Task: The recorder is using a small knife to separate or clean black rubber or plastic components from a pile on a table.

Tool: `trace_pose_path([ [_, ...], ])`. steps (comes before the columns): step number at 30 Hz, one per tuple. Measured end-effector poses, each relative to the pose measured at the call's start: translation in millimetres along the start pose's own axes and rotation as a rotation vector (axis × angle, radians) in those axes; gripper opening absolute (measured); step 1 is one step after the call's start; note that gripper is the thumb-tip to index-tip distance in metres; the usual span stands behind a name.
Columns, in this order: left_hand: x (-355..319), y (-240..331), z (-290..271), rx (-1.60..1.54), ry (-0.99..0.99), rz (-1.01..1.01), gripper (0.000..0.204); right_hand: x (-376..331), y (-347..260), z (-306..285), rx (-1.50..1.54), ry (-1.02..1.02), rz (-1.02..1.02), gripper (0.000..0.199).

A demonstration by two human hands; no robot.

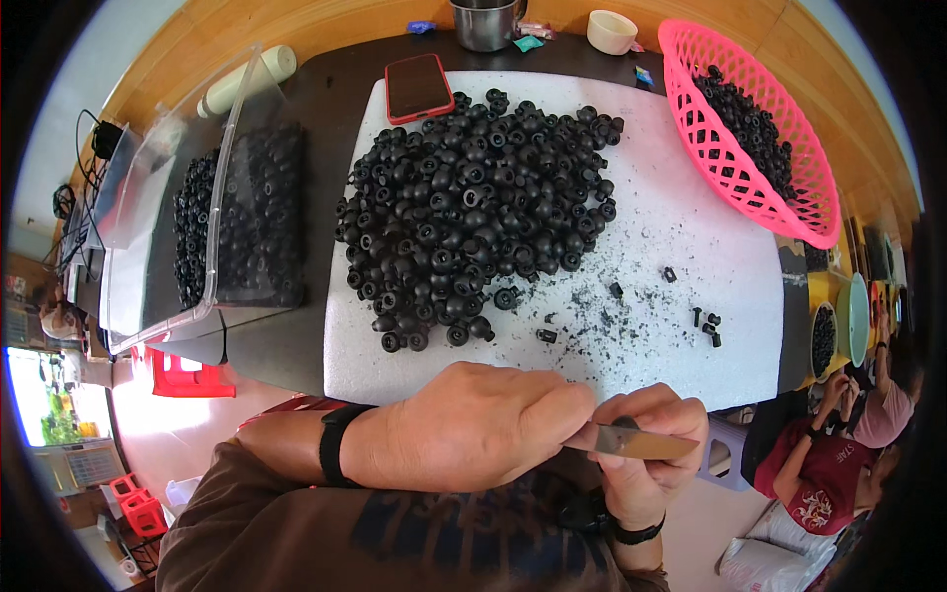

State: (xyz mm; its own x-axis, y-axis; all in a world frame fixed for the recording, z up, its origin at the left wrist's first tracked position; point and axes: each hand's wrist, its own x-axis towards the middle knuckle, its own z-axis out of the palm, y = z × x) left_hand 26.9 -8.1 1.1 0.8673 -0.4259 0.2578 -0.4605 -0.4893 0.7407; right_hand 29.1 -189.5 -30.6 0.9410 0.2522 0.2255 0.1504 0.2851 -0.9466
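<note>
Your right hand [646,444] is closed around one knife [641,443], its flat blade pointing toward 3 o'clock. Your left hand [483,424] is curled shut against the right, pinching one small black part [624,422] at the blade's back edge; only a sliver of that part shows. Both hands sit at 6 o'clock, just below the near edge of the white board [691,227].

On the board, at 12 o'clock from your hands, lies one big heap of black rubber caps [473,217], far too many to count. Toward 2 o'clock lie about four trimmed black pieces [708,326], with dark shavings [602,321] scattered between them and the heap. One red phone [418,87] rests on the board's far left corner.

At 10 o'clock one clear plastic bin [158,237] holds more black caps. At 2 o'clock one pink basket [760,128] holds another batch. On the dark counter [326,109] beyond the board stand one metal cup [485,24] and one small white bowl [612,32]. Each of your wrists wears one black band.
</note>
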Motion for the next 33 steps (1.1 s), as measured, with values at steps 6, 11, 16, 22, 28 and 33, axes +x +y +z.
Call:
trace_pose_path([
  [6,0,4,-1,0.008,-0.029,-0.036,0.020,0,-3,0,-0.074,-0.011,-0.076,0.032],
  [11,-5,-4,5,-0.017,-0.251,-0.231,0.016,8,-15,0,-0.039,-0.382,-0.221,0.028],
  [16,-2,-2,-9,-0.231,-0.033,-0.381,0.013,1,-14,-5,-0.041,-0.139,-0.175,0.033],
  [22,13,11,-29,-0.720,-0.302,-0.367,0.020,1,-10,3,-0.031,-0.074,-0.154,0.031],
  [28,13,-6,-18,-0.805,-0.369,-0.369,0.025,6,-7,5,-0.080,-0.155,-0.121,0.029],
  [33,5,-11,-15,-1.160,-0.294,-0.492,0.023,7,-2,11,0.030,-0.173,-0.028,0.030],
])
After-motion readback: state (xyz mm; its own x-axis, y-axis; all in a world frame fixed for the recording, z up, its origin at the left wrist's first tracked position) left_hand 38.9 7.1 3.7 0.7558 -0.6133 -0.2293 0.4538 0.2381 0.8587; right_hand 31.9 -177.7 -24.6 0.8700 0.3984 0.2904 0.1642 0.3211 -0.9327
